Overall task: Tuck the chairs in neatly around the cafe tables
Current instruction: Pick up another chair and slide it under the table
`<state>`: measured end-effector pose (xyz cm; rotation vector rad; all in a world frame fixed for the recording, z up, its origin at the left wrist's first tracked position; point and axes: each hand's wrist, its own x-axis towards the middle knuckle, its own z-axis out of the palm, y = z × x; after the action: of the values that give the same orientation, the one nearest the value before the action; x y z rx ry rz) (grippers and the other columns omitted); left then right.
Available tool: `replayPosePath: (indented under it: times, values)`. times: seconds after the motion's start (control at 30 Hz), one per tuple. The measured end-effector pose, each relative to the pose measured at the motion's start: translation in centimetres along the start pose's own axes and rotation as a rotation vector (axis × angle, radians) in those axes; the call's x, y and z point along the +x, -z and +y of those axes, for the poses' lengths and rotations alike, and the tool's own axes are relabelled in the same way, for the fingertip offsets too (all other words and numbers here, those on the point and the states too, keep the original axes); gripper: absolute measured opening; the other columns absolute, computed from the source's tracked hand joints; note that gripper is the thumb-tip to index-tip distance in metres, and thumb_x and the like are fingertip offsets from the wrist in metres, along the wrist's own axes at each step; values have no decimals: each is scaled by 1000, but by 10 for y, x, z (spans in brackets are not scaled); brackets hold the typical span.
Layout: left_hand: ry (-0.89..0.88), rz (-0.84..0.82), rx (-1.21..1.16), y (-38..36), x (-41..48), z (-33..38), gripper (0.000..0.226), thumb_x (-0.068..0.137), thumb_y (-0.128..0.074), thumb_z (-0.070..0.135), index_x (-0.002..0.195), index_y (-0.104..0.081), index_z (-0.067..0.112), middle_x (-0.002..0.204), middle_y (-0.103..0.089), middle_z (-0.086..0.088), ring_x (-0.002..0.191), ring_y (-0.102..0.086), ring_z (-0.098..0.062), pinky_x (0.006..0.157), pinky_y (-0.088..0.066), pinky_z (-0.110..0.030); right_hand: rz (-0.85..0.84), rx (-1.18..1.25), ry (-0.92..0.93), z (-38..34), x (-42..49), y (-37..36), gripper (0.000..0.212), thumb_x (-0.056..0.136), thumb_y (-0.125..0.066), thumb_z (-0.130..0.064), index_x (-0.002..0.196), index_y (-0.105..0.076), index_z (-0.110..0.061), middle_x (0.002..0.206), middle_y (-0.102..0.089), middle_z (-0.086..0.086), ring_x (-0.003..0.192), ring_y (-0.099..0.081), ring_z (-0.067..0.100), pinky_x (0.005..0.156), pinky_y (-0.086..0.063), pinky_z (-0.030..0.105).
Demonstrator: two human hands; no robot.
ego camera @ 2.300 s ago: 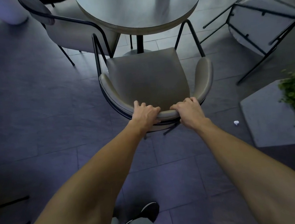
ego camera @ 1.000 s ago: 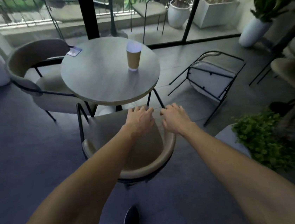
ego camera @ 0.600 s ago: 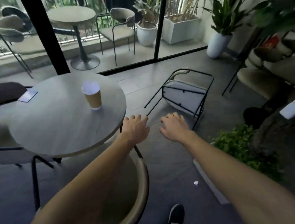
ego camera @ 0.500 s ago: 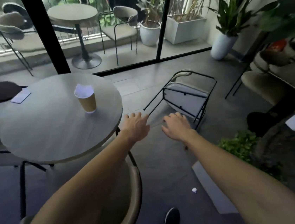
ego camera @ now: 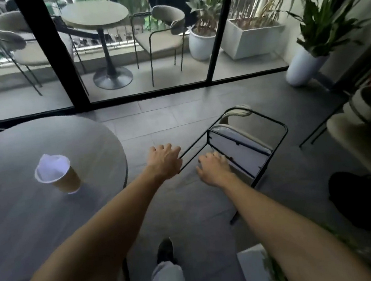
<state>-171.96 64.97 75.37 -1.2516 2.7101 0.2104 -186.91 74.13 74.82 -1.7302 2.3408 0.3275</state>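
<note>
Both the left hand [ego camera: 164, 160] and right hand [ego camera: 214, 168] reach out open and empty toward the overturned chair [ego camera: 238, 144] lying beside the counter [ego camera: 101, 138], presumably to right it.

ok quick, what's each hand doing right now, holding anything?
Left hand: open, empty, reaching toward the tipped-over chair.
Right hand: open, empty, near the chair's frame; contact cannot be told.
</note>
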Motion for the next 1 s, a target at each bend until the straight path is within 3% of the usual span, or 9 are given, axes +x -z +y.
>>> replayPosePath:
  times: [0.3,0.53,0.77,1.0]
  values:
    - [-122,-97,25,38,231,-12,43,100,-40,46,134,-49,19,131,-54,-10,119,-52,-33,97,-40,-47,-62,109,-143,76,193,48,42,99,-41,-38,129,-55,-14,135,-53,13,126,-44,34,105,-37,47]
    - [-210,-71,103,89,404,6,43,101,-39,46,134,-48,21,132,-54,-9,120,-52,-31,97,-41,-46,27,140,-256,151,338,96,42,96,-37,-38,122,-59,-14,130,-57,13,123,-46,33,102,-35,46]
    - [-278,-116,91,97,553,40,44,101,-40,44,137,-46,18,133,-53,-12,120,-52,-34,96,-41,-46,6,191,-343,222,455,100,40,96,-41,-40,123,-59,-18,132,-58,10,125,-45,33,103,-33,47]
    - [-479,-190,102,90,688,55,48,100,-40,47,140,-43,21,132,-53,-12,116,-55,-34,94,-46,-46,-73,252,-510,268,543,96,40,95,-43,-40,125,-58,-17,132,-58,11,124,-47,33,104,-34,48]
